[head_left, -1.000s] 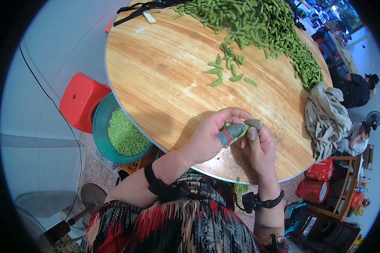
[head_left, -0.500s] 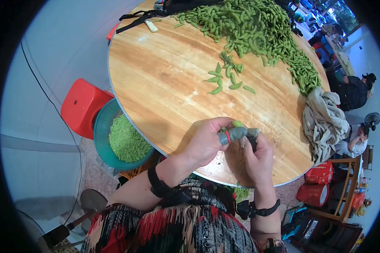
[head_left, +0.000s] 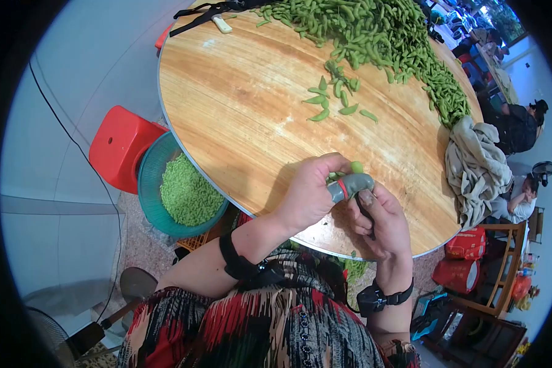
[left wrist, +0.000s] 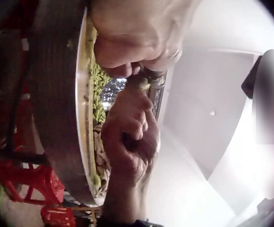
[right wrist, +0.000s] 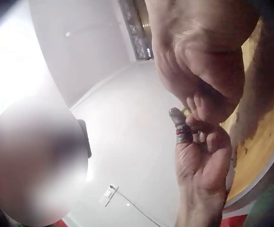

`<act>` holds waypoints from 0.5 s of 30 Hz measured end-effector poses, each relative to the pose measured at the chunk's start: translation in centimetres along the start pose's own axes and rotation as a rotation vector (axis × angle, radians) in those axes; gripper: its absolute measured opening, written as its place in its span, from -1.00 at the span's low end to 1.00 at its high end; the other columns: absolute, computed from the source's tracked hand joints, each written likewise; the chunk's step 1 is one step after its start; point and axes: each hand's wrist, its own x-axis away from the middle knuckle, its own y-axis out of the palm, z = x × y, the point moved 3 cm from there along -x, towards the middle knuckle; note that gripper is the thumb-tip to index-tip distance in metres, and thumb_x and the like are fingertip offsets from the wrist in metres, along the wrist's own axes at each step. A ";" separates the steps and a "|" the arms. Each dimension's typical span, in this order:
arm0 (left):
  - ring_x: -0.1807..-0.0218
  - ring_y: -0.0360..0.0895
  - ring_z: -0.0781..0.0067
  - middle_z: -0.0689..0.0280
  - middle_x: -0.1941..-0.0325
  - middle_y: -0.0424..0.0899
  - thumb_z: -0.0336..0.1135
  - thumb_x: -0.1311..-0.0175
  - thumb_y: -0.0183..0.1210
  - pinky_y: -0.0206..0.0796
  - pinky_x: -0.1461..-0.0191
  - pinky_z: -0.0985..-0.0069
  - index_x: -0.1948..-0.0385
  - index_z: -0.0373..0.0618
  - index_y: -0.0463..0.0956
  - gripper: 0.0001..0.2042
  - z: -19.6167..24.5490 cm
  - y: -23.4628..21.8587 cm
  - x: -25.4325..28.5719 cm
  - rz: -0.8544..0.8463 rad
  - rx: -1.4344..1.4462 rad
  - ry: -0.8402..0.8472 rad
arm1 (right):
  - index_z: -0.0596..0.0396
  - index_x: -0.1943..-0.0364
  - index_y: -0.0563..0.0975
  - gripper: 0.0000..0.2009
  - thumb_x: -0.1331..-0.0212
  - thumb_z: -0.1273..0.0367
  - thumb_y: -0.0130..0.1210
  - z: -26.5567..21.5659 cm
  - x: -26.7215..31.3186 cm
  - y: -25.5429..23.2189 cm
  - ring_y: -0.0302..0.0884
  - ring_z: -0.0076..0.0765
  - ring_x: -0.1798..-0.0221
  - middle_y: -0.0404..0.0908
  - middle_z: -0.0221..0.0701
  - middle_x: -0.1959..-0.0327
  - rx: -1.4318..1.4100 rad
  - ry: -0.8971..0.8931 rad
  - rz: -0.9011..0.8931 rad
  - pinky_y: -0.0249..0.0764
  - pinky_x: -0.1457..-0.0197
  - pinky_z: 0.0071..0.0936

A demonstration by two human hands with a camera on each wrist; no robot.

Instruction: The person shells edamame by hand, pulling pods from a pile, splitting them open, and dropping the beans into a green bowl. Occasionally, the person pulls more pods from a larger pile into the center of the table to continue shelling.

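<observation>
In the head view the left hand, its thumb in a grey cover with a red band, pinches a green pod above the round wooden table. The right hand meets it from the right, with fingers curled and thumb tip against the left thumb's cover. In the right wrist view a bit of green pod shows between the left thumb and the right fingers; most of it is hidden. Loose pods lie beyond the hands.
A large heap of pods covers the table's far side. A grey cloth lies on the right edge. Below the left edge are a teal basket of shelled beans and a red stool. A white-handled tool lies at the far left.
The pod that lay across between the hands a second ago now shows as a rounded green end above the left thumb. The right thumb and fingers have shifted at the left thumb.
</observation>
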 end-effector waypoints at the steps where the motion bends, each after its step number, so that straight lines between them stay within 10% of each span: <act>1: 0.40 0.37 0.75 0.47 0.46 0.51 -0.34 -0.22 0.10 0.22 0.35 0.73 0.43 -0.16 0.47 -0.89 0.0 -0.2 -0.1 0.001 -0.003 -0.002 | 0.20 0.22 0.37 -0.83 -0.30 0.36 -0.17 0.1 0.1 -0.1 0.03 -0.73 0.69 0.38 -0.47 0.58 -0.098 0.033 -0.023 -0.02 0.66 -0.79; 6: 0.39 0.38 0.76 0.47 0.44 0.50 -0.32 -0.21 0.12 0.18 0.37 0.78 0.34 -0.14 0.48 -0.89 -1.3 -0.5 -0.2 -0.288 0.351 -0.098 | 0.19 0.09 0.37 -0.79 -0.29 0.38 -0.15 0.1 0.9 0.1 -0.01 -0.75 0.73 0.38 -0.46 0.58 -0.378 0.094 -0.199 -0.09 0.70 -0.83; 9: 0.39 0.36 0.76 0.48 0.43 0.48 -0.34 -0.20 0.13 0.19 0.36 0.77 0.31 -0.14 0.45 -0.88 -1.0 0.0 -0.1 -0.109 0.294 -0.114 | 0.19 0.14 0.40 -0.82 -0.27 0.39 -0.13 0.0 0.8 -0.1 0.08 -0.76 0.69 0.39 -0.48 0.56 -0.380 0.084 -0.158 0.01 0.65 -0.82; 12: 0.38 0.36 0.77 0.50 0.42 0.47 -0.38 -0.17 0.15 0.19 0.36 0.78 0.28 -0.15 0.43 -0.86 -1.5 -0.1 -0.8 -0.042 -0.110 0.071 | 0.19 0.27 0.47 -0.87 -0.23 0.43 -0.09 -0.7 0.0 -0.5 0.24 -0.77 0.55 0.41 -0.56 0.53 0.471 -0.342 0.252 0.17 0.49 -0.78; 15: 0.40 0.36 0.77 0.50 0.44 0.46 -0.44 -0.15 0.15 0.19 0.39 0.77 0.29 -0.17 0.43 -0.87 -1.3 -0.4 -0.6 0.029 -0.138 0.011 | 0.19 0.27 0.46 -0.88 -0.22 0.44 -0.08 -0.6 -0.3 -1.2 0.28 -0.72 0.53 0.42 -0.55 0.53 0.389 -0.231 0.230 0.22 0.45 -0.74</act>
